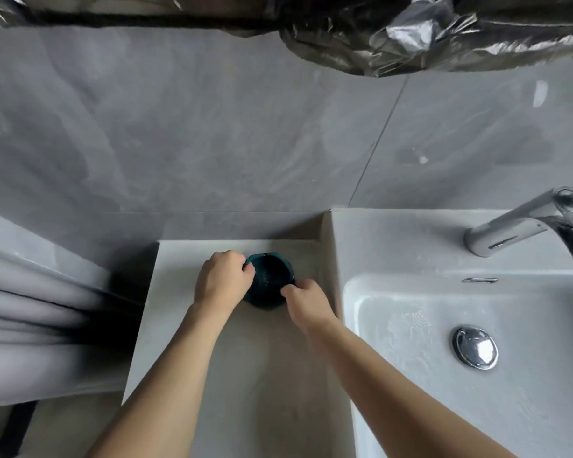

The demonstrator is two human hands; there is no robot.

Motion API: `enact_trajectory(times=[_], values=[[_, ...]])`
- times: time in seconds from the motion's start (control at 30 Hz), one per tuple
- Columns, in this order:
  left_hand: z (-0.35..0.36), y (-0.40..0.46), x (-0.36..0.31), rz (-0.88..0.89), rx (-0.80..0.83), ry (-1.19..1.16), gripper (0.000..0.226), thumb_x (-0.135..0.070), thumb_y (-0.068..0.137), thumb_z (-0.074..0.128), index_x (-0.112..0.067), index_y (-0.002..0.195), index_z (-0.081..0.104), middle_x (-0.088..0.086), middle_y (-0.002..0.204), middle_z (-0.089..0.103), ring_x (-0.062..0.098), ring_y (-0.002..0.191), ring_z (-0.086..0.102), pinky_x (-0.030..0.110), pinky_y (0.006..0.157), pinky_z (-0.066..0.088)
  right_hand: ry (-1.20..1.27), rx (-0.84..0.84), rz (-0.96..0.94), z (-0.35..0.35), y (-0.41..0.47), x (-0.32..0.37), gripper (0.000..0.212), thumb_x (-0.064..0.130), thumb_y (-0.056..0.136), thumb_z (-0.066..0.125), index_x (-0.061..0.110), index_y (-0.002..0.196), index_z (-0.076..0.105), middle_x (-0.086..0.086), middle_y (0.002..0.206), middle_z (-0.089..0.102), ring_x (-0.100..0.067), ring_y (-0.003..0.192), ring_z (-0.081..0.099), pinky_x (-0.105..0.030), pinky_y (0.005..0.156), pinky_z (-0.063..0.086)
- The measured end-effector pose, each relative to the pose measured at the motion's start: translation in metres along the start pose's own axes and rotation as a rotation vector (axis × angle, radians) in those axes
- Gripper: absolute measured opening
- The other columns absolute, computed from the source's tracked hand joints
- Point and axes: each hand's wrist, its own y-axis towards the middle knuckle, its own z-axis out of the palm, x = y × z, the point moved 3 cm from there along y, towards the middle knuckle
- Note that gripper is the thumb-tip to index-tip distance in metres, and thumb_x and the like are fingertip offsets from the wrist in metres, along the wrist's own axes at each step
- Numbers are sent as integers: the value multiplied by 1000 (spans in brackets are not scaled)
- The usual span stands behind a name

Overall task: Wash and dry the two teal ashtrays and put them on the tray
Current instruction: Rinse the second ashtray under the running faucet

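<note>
Centrally, a dark teal, round glazed ashtray [269, 279] is seen standing upright on the pale stone-like counter ledge [245, 375], towards its far end near the grey tiled wall [212, 143]. Its left rim is gripped by the left hand [223, 280], whose fingers are curled over the edge, while its right rim is pinched by the curled fingers and thumb of the right hand [303, 300]. Whether one ashtray or a stacked pair is held cannot be told, since the lower part is hidden in shadow. Just beside the ledge, to the right, a white rectangular ceramic sink [411, 246] is set, with a chrome round drain plug [475, 348] in its basin and a chrome faucet [523, 223] at its far right corner. Crumpled silvery-black plastic sheeting [411, 31] is hung along the top, and a folded grey curtain [30, 309] is seen at the left.
</note>
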Motion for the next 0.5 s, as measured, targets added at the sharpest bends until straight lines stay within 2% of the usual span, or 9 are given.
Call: enact_trajectory(times=[0.03, 0.13, 0.2, 0.27, 0.3, 0.37, 0.43, 0.5], values=[[-9, -9, -2, 17, -27, 2, 33, -21, 88, 55, -2, 61, 51, 12, 57, 59, 30, 52, 49, 31, 45, 38, -33, 9, -14, -5, -7, 4, 11, 24, 90, 48, 14, 86, 51, 4, 68, 47, -12, 54, 43, -22, 44, 32], [-47, -44, -15, 82, -128, 41, 38, -24, 90, 57, -6, 58, 47, 6, 48, 45, 27, 49, 40, 30, 44, 28, -186, 53, -166, -28, -39, 18, 27, 32, 88, 52, 16, 68, 42, 4, 61, 45, -15, 52, 41, -23, 44, 30], [-73, -71, -35, 132, -170, 77, 41, -25, 89, 58, -8, 56, 42, 5, 46, 42, 27, 49, 38, 32, 44, 30, -239, 72, -289, -50, -65, 22, 34, 34, 83, 58, 15, 62, 40, 2, 57, 43, -18, 51, 41, -24, 46, 32], [-92, -100, -63, 197, -180, 107, 36, -26, 88, 57, -9, 58, 45, 5, 47, 44, 27, 51, 41, 35, 47, 40, -208, 83, -356, -78, -89, 18, 31, 39, 78, 62, 13, 73, 47, 5, 66, 54, -19, 60, 53, -32, 56, 44], [-99, -115, -80, 232, -171, 126, 32, -28, 88, 56, -10, 62, 53, 5, 49, 47, 28, 54, 46, 36, 51, 45, -178, 94, -362, -95, -99, 13, 33, 42, 78, 64, 13, 89, 52, 7, 78, 61, -18, 70, 61, -35, 64, 51], [-101, -143, -119, 293, -120, 145, 24, -32, 90, 55, -15, 78, 68, 4, 60, 60, 28, 64, 57, 38, 59, 53, -116, 147, -355, -131, -118, -1, 45, 43, 82, 67, 22, 117, 50, 10, 98, 65, -16, 89, 65, -39, 82, 56], [-91, -165, -162, 362, -35, 170, 24, -33, 91, 52, -19, 87, 72, 3, 68, 65, 25, 69, 60, 38, 62, 54, -82, 212, -350, -168, -134, -20, 44, 36, 85, 69, 28, 124, 49, 7, 100, 68, -22, 92, 67, -40, 83, 56], [-70, -182, -205, 442, 72, 192, 26, -31, 92, 50, -17, 84, 70, 3, 67, 63, 25, 69, 59, 38, 60, 51, -81, 243, -307, -206, -143, -46, 42, 29, 86, 69, 31, 124, 52, -1, 103, 70, -28, 94, 69, -41, 80, 59]])
